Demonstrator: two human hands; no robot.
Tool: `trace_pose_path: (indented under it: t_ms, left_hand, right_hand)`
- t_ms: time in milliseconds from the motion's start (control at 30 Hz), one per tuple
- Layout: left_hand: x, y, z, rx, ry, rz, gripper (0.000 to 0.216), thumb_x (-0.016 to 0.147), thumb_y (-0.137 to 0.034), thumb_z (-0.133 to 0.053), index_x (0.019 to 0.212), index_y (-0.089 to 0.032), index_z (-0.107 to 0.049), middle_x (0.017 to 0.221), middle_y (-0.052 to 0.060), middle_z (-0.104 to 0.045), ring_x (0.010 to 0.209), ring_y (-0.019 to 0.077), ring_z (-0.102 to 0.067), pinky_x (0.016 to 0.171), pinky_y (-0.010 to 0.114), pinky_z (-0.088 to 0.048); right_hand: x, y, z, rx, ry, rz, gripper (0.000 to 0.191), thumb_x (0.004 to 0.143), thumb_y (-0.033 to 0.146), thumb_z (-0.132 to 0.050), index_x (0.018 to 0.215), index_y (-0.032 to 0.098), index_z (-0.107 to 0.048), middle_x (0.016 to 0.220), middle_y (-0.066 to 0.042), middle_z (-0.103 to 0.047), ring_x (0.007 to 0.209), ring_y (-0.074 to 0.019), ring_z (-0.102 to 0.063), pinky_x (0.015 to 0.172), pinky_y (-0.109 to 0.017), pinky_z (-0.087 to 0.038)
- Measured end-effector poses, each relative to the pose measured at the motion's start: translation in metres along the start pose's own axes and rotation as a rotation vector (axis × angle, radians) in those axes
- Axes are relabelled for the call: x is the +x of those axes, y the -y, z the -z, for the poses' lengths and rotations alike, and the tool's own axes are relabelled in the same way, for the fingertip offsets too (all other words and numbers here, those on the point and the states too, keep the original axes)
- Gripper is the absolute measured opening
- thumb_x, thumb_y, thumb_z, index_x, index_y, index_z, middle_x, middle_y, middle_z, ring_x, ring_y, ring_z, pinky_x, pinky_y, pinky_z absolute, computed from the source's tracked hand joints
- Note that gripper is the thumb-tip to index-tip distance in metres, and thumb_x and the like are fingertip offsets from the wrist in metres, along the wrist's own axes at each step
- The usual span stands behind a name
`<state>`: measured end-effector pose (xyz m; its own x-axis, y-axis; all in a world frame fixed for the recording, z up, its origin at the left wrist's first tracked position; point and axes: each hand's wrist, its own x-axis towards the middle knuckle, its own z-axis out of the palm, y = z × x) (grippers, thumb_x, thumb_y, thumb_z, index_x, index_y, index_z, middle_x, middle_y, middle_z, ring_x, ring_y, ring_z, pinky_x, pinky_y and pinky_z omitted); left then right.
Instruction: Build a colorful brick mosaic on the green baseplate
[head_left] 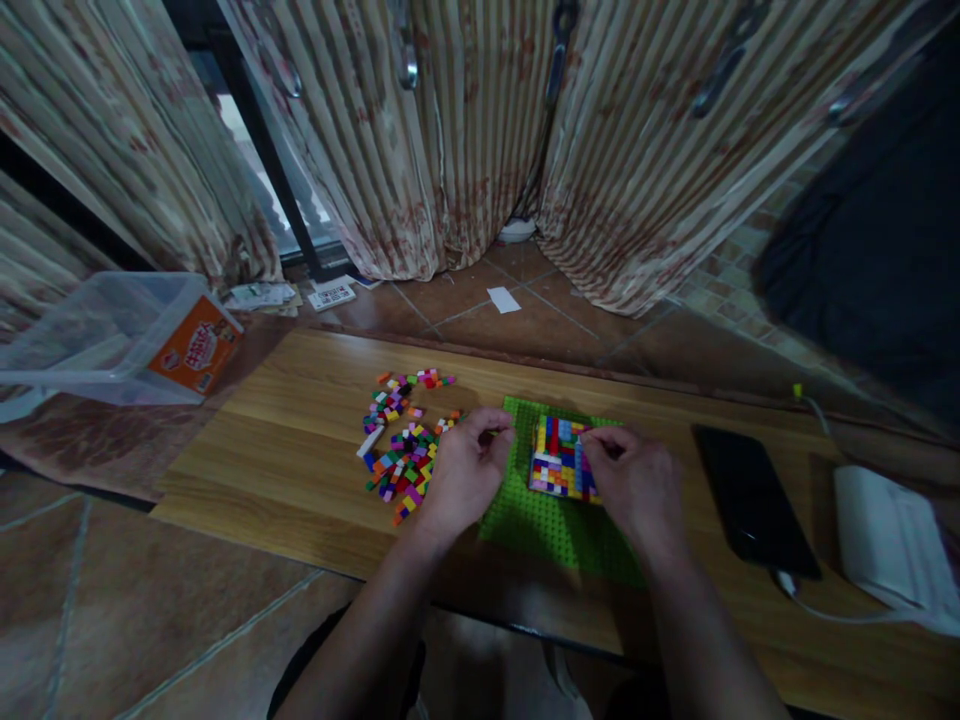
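A green studded baseplate (pixel 555 535) lies on the wooden table, bearing a flat block of many-coloured toy bricks (pixel 553 470). My right hand (pixel 637 485) is over the right side of that block, fingertips pinched together at its upper right; whatever is between them is too small to make out. My left hand (pixel 469 465) hovers near the baseplate's left edge, thumb and index finger curled close together, and I cannot see anything clearly between them. Beside it on the left spreads a pile of loose coloured bricks (pixel 405 455), partly hidden by this hand.
A black phone (pixel 754 500) with a cable lies right of the baseplate, near a white box-shaped device (pixel 892 540). On the left stands a clear plastic bin (pixel 105 340) with an orange label. Curtains (pixel 465 140) hang behind the table (pixel 277 450); white paper (pixel 503 299) lies on the floor.
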<state>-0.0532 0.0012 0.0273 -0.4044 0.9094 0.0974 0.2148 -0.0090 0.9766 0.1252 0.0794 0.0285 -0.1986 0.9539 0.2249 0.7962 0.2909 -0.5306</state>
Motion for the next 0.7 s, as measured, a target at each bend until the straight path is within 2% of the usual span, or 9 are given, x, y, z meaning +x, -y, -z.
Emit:
trace_pose_path:
  t_ms: [100,233,300,367,433,500,567,633,700]
  left_hand:
    - [0.005,0.001,0.009,-0.027,-0.083,-0.038,0.013,0.084,-0.021,-0.060,0.092,-0.017,-0.069,0.090,0.005,-0.073,0.083,0.0167,-0.067,0.075,0.027,-0.052]
    - [0.014,0.001,0.027,-0.196,-0.266,-0.005,0.014,0.079,-0.026,-0.066,0.089,-0.016,-0.068,0.087,0.004,-0.071,0.079,0.0158,-0.066,0.068,0.025,-0.053]
    - [0.017,-0.002,0.037,-0.285,-0.354,0.012,0.016,0.077,-0.027,-0.068,0.088,-0.016,-0.067,0.087,0.004,-0.071,0.076,0.0140,-0.065,0.064,0.023,-0.052]
    - [0.019,-0.004,0.047,-0.326,-0.408,0.016,0.015,0.076,-0.027,-0.068,0.086,-0.015,-0.067,0.086,0.004,-0.070,0.072,0.0116,-0.063,0.062,0.021,-0.051]
    - [0.020,-0.006,0.054,-0.346,-0.441,0.020,0.015,0.075,-0.026,-0.068,0.085,-0.015,-0.068,0.083,0.003,-0.070,0.067,0.0097,-0.061,0.061,0.020,-0.050]
    - [0.020,-0.008,0.060,-0.371,-0.455,0.027,0.015,0.074,-0.026,-0.069,0.084,-0.015,-0.067,0.081,0.003,-0.070,0.065,0.0092,-0.060,0.061,0.020,-0.049]
    - [0.019,-0.009,0.063,-0.388,-0.458,0.037,0.015,0.074,-0.026,-0.069,0.084,-0.015,-0.067,0.080,0.003,-0.070,0.065,0.0093,-0.060,0.061,0.020,-0.049]
    - [0.017,-0.010,0.065,-0.394,-0.460,0.048,0.016,0.074,-0.026,-0.069,0.084,-0.015,-0.067,0.081,0.003,-0.070,0.065,0.0094,-0.061,0.061,0.020,-0.049]
    - [0.015,-0.011,0.066,-0.393,-0.451,0.064,0.015,0.074,-0.026,-0.068,0.085,-0.015,-0.067,0.083,0.004,-0.071,0.067,0.0100,-0.062,0.061,0.020,-0.049]
  right_hand:
    - [0.001,-0.004,0.005,0.149,-0.083,-0.012,0.028,0.084,0.040,-0.055,0.076,0.020,-0.073,0.078,-0.005,-0.071,0.070,-0.0204,-0.065,0.066,-0.031,-0.045]
    - [0.001,0.000,0.011,0.330,-0.306,-0.035,0.024,0.082,0.040,-0.062,0.078,0.019,-0.072,0.077,-0.004,-0.071,0.072,-0.0199,-0.065,0.069,-0.031,-0.048]
    - [-0.003,0.012,0.009,0.404,-0.311,0.008,0.022,0.082,0.039,-0.064,0.078,0.019,-0.072,0.075,-0.002,-0.070,0.071,-0.0182,-0.064,0.068,-0.030,-0.048]
    - [-0.013,0.030,0.006,0.473,-0.180,0.101,0.019,0.084,0.037,-0.064,0.078,0.020,-0.072,0.075,-0.001,-0.069,0.068,-0.0160,-0.062,0.066,-0.028,-0.047]
    - [-0.026,0.051,0.001,0.529,0.067,0.223,0.015,0.086,0.033,-0.062,0.082,0.021,-0.071,0.078,0.000,-0.069,0.068,-0.0143,-0.061,0.064,-0.026,-0.046]
    - [-0.041,0.068,-0.007,0.499,0.334,0.317,0.011,0.087,0.027,-0.060,0.084,0.022,-0.070,0.080,0.001,-0.068,0.069,-0.0133,-0.061,0.065,-0.025,-0.045]
    - [-0.055,0.078,-0.016,0.394,0.495,0.392,0.006,0.085,0.023,-0.063,0.086,0.023,-0.069,0.086,0.001,-0.068,0.075,-0.0143,-0.062,0.069,-0.026,-0.046]
    - [-0.066,0.079,-0.025,0.238,0.557,0.451,0.011,0.080,0.019,-0.066,0.090,0.023,-0.067,0.091,0.000,-0.068,0.082,-0.0173,-0.063,0.072,-0.029,-0.046]
    - [-0.074,0.076,-0.032,0.108,0.535,0.486,0.017,0.078,0.016,-0.067,0.093,0.023,-0.066,0.093,-0.002,-0.067,0.087,-0.0205,-0.063,0.074,-0.031,-0.046]
